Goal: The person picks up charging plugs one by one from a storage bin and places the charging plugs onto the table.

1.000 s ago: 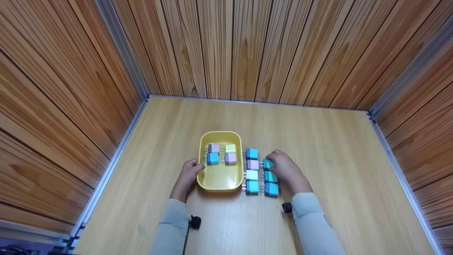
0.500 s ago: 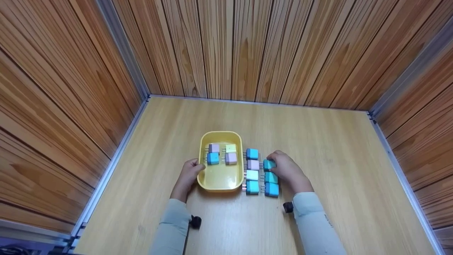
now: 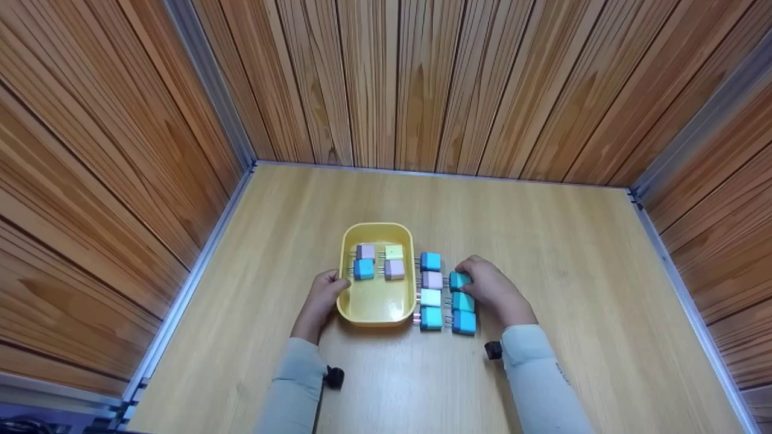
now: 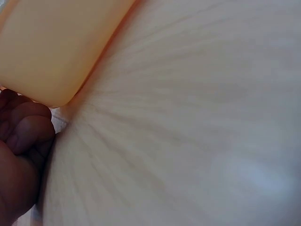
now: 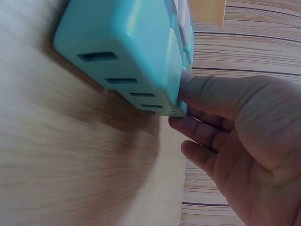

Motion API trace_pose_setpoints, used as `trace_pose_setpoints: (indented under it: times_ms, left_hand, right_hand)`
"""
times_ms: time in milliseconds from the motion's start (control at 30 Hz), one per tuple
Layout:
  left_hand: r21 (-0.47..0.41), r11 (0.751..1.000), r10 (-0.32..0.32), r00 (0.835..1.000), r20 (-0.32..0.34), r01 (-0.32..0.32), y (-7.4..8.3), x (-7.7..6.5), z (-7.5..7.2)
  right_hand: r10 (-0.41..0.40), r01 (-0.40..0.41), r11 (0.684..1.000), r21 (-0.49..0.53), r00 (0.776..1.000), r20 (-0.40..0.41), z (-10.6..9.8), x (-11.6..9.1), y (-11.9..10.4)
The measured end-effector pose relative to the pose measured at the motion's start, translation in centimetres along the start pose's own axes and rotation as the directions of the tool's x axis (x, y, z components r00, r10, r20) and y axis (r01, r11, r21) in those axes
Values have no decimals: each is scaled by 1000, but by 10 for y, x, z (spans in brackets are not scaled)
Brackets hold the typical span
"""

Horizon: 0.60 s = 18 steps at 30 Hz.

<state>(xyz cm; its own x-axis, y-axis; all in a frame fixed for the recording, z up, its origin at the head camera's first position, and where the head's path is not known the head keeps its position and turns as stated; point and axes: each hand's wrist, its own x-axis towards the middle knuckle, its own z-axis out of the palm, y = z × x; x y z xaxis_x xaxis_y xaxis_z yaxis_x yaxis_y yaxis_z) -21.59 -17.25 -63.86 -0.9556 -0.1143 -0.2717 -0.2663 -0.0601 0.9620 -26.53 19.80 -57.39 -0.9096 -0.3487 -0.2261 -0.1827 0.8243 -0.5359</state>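
My left hand [image 3: 319, 303] grips the left wall of a yellow plastic tray [image 3: 377, 312], its thumb over the rim. In the left wrist view the left hand's curled fingers [image 4: 30, 125] lie against the tray's outside [image 4: 61, 52]. My right hand [image 3: 494, 292] pinches a teal plug-in charger [image 3: 456, 280], the far one of a short column on the table. The right wrist view has the thumb [image 5: 207, 92] on top of that charger and fingertips at its port end. Nearer chargers [image 5: 94, 52] in the column hide much of it; their ports face the camera.
Inside the tray lie lilac [image 3: 365, 252], yellow [image 3: 393, 252] and blue [image 3: 363, 269] chargers, prongs to the left. A second column, with a lilac charger [image 3: 432, 280] and a pale one [image 3: 430, 298], stands between tray and right hand. Wood-panelled walls [image 3: 416, 90] enclose the table [image 3: 543, 223].
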Motion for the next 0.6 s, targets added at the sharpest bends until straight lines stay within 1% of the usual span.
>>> trace_pose_setpoints:
  times_ms: [133,400,600]
  left_hand:
    - [8,1000,9,1000,-2,-9,1,0,1]
    - [10,1000,4,1000,-6,-4,0,-1,0]
    - [6,1000,1,1000,-1,-1,1,-1,1]
  right_hand:
    - [-25,25,1000,-9,1000,1,-1,0,2]
    - [7,-7,1000,19,1000,12,-2,-2,0]
    - [13,-14,999,51,1000,20,-5,-3,-5]
